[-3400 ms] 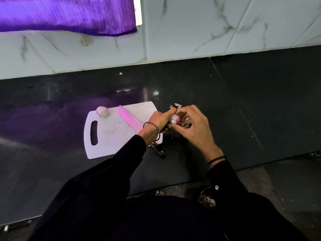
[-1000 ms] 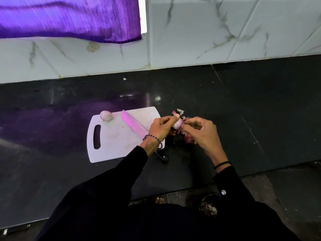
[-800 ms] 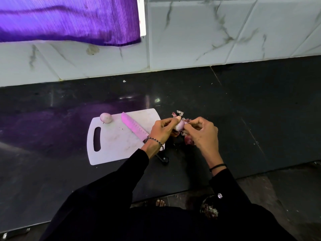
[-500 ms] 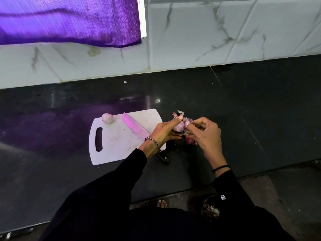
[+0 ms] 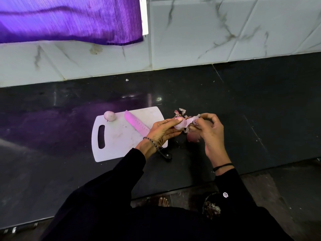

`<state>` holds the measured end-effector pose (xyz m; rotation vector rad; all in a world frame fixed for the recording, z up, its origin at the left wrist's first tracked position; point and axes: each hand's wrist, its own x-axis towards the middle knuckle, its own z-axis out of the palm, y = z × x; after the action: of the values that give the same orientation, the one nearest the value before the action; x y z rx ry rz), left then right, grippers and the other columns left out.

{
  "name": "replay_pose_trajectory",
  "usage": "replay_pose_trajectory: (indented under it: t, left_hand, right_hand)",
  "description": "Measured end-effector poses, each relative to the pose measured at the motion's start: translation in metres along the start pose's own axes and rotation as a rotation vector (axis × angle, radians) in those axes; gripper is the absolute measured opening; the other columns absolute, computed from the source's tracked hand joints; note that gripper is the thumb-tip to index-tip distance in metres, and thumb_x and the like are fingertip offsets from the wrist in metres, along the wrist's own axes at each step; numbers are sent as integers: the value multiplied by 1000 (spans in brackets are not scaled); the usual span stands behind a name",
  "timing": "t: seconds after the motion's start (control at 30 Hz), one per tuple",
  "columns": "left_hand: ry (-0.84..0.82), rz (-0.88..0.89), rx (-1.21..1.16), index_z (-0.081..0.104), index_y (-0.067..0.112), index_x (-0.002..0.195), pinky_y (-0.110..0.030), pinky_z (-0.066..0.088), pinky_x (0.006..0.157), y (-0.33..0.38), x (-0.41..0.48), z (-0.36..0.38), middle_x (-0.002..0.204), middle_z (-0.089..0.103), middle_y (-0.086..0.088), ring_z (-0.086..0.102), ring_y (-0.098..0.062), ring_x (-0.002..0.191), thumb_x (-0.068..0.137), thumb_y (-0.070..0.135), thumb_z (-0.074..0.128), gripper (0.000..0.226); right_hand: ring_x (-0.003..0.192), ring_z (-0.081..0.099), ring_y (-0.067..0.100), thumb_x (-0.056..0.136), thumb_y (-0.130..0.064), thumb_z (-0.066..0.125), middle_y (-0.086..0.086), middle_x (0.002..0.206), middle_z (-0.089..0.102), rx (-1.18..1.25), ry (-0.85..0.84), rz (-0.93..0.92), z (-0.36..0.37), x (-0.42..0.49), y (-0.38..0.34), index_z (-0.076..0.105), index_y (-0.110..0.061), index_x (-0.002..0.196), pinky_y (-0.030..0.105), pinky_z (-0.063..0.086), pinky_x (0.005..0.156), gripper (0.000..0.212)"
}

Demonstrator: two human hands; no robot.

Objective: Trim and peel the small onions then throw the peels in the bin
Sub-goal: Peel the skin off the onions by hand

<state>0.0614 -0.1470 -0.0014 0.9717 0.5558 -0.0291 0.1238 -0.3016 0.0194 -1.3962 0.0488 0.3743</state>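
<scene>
My left hand [image 5: 163, 130] holds a small pale onion [image 5: 179, 125] between thumb and fingers, just right of the white cutting board [image 5: 119, 136]. My right hand [image 5: 209, 131] pinches a strip of peel [image 5: 192, 119] still attached to that onion and pulled to the right. A second small onion [image 5: 109, 116] lies on the board's far left corner. Loose peels [image 5: 180, 111] and a reddish piece [image 5: 192, 137] lie on the black counter under my hands. A bin with scraps [image 5: 211, 205] stands on the floor, half hidden by my right sleeve.
A knife with a pinkish blade [image 5: 136, 124] lies diagonally on the board, its black handle [image 5: 165, 153] sticking over the near edge beneath my left wrist. A marble tiled wall [image 5: 208, 32] and a purple cloth [image 5: 69, 20] rise behind the black counter [image 5: 260, 110].
The right hand has drawn a strip of peel away from the onion toward the right. The left hand has kept its hold on the onion with little movement.
</scene>
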Motion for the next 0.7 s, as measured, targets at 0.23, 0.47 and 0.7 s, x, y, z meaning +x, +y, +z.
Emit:
replay_pose_trajectory:
  t: [0.23, 0.47, 0.7]
  left_hand:
    - [35, 7, -59, 66, -4, 118, -32, 57, 89, 4, 0, 2, 118, 67, -24, 65, -36, 112, 88, 19, 71, 38]
    - [36, 5, -47, 68, -2, 115, -35, 54, 96, 3, 0, 6, 117, 68, -22, 64, -36, 114, 88, 18, 70, 34]
    - [44, -74, -183, 65, 2, 101, -41, 53, 97, 10, -3, 13, 96, 70, -16, 68, -31, 92, 93, 17, 57, 18]
  right_hand:
    - [94, 75, 31, 97, -1, 58, 17, 109, 74, -68, -107, 20, -4, 4, -2, 71, -2, 109, 32, 63, 81, 18]
    - [99, 75, 22, 90, -26, 78, 8, 109, 76, -163, -190, 43, -4, 4, -3, 71, -8, 110, 39, 61, 90, 27]
    - [100, 75, 25, 81, 0, 81, 12, 105, 78, -89, -198, 117, -5, 3, -8, 70, 0, 112, 29, 62, 83, 33]
